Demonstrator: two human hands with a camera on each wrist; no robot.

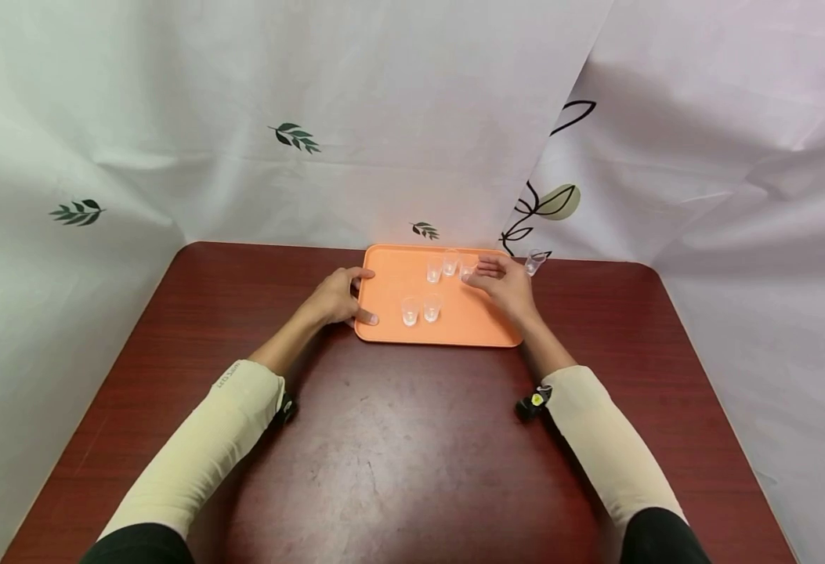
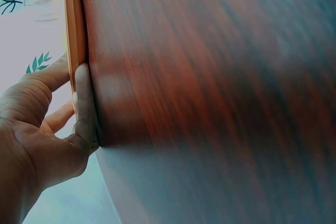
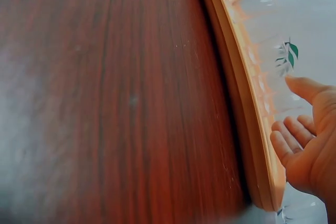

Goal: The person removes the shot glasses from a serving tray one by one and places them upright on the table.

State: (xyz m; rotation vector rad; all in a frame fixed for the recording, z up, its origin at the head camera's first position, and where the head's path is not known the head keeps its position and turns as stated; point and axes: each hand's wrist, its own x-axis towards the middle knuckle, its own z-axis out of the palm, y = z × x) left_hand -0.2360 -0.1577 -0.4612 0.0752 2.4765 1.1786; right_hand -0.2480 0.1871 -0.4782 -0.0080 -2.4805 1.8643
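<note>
An orange tray lies near the table's far edge. My left hand grips its left rim; in the left wrist view a finger lies low against the tray's side. Several small clear plastic cups stand on the tray: a front pair with a left cup and a right cup, and a back group. Over the tray's right part is my right hand, thumb and fingers apart, close beside the rightmost back cup. Whether it touches that cup is hard to tell.
Another clear cup leans at the table's back edge, right of the tray. The dark red wooden table extends toward me. White cloth with leaf prints hangs behind and at both sides.
</note>
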